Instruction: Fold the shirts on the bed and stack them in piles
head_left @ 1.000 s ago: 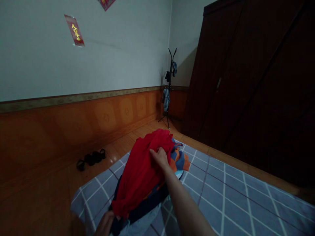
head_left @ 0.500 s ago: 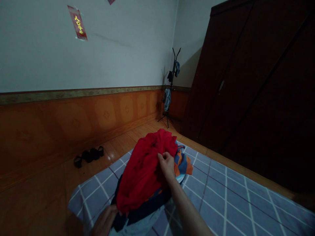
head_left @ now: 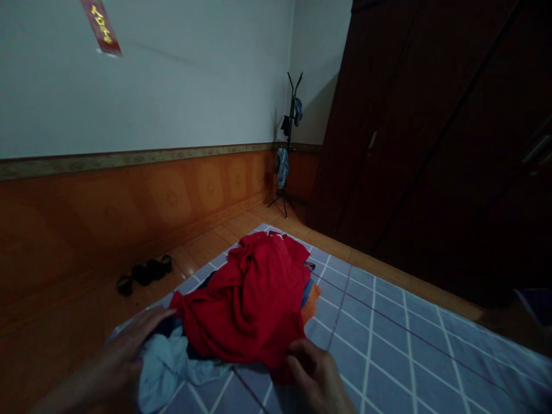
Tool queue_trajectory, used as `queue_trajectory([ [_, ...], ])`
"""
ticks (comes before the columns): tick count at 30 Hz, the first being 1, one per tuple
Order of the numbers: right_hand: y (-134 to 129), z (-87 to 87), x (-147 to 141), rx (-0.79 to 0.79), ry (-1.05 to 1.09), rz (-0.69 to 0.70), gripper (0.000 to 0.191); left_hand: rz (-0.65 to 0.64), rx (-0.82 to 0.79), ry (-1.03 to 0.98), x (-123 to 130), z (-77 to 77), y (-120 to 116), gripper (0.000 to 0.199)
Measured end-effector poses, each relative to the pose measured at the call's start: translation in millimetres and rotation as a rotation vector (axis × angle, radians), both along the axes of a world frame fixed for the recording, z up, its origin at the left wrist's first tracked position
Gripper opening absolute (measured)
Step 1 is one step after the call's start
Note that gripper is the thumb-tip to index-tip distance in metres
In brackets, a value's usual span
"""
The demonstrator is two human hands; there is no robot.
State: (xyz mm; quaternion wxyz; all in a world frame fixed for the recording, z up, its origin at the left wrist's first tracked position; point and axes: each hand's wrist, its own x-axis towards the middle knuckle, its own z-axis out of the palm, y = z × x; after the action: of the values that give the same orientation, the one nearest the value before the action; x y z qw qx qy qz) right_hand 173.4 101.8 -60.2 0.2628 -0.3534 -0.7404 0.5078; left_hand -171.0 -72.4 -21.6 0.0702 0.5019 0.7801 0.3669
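A crumpled red garment [head_left: 254, 293] lies on top of a heap of clothes on the checked bed cover [head_left: 388, 333]. Under it, dark blue cloth, an orange piece [head_left: 311, 305] and a light blue garment [head_left: 166, 362] stick out. My right hand [head_left: 317, 371] is at the red garment's near right corner, its fingers pinched on the cloth. At the left edge of the heap, my left hand [head_left: 133, 339] is blurred, with fingers stretched out beside the red garment's left corner and over the light blue one.
Black items [head_left: 144, 273] lie on the tiled floor at the left. A coat rack [head_left: 290, 132] with a cap and clothes stands in the far corner. Along the right is a dark wardrobe [head_left: 409, 144]. The bed edge runs along the left.
The red garment is now spread wider and flatter over the heap. My right hand has moved from its top toward me, and my left hand has come off the cloth and opened. The view has shifted slightly.
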Motion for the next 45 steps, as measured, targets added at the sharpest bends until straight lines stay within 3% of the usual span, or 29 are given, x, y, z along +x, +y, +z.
queue_trajectory([
  [3, 16.0, -14.6, 18.4, -0.023, 0.028, -0.070, 0.025, -0.214, -0.046, -0.071, 12.2, 32.7, 6.8, 0.050],
  [5, 23.4, -19.1, 20.4, -0.057, 0.096, -0.123, 0.026, -0.203, 0.033, -0.038, 39.3, 48.8, 30.4, 0.040],
  [7, 25.9, -22.0, 18.5, -0.092, 0.172, -0.175, 0.026, -0.237, 0.043, -0.008, 74.6, 54.3, 64.1, 0.032],
  [10, 23.1, -24.9, 17.3, -0.118, 0.235, -0.199, 0.025, -0.258, 0.078, 0.026, 117.8, 44.0, 118.2, 0.030],
  [12, 20.4, -27.2, 19.1, -0.124, 0.248, -0.197, 0.026, -0.211, 0.125, 0.052, 129.1, 31.0, 151.0, 0.035],
  [17, 19.0, -37.5, 22.7, -0.137, 0.240, -0.227, 0.030, 0.024, 0.104, 0.064, 114.1, 3.7, 216.4, 0.056],
  [20, 21.0, -37.1, 22.4, -0.182, 0.275, -0.239, 0.033, 0.044, 0.064, 0.051, 107.0, -2.4, 234.7, 0.036],
  [22, 23.8, -28.1, 24.4, -0.206, 0.313, -0.267, 0.035, 0.026, 0.069, 0.047, 110.1, -0.9, 234.8, 0.017],
  [27, 35.0, 17.5, 43.0, -0.088, 0.398, -0.325, 0.051, -0.117, 0.196, 0.057, 146.5, 25.2, 202.6, 0.021],
  [33, 31.9, 71.2, 70.9, 0.160, 0.409, -0.245, 0.069, -0.633, 0.314, -0.096, 215.2, 77.4, 144.2, 0.015],
  [36, 23.4, 88.4, 80.8, 0.258, 0.361, -0.156, 0.072, -0.794, 0.341, -0.215, 237.4, 94.4, 126.3, 0.012],
  [39, 17.2, 101.2, 89.2, 0.235, 0.310, 0.003, 0.025, -0.825, 0.390, -0.280, 246.9, 101.0, 123.1, 0.010],
  [42, 12.5, 118.5, 99.6, 0.140, 0.356, -0.006, 0.033, -0.750, 0.372, -0.254, 247.5, 97.4, 131.2, 0.010],
  [45, 2.0, 138.7, 114.5, 0.018, 0.514, -0.072, 0.030, -0.632, 0.268, -0.232, 244.6, 86.8, 137.9, 0.027],
])
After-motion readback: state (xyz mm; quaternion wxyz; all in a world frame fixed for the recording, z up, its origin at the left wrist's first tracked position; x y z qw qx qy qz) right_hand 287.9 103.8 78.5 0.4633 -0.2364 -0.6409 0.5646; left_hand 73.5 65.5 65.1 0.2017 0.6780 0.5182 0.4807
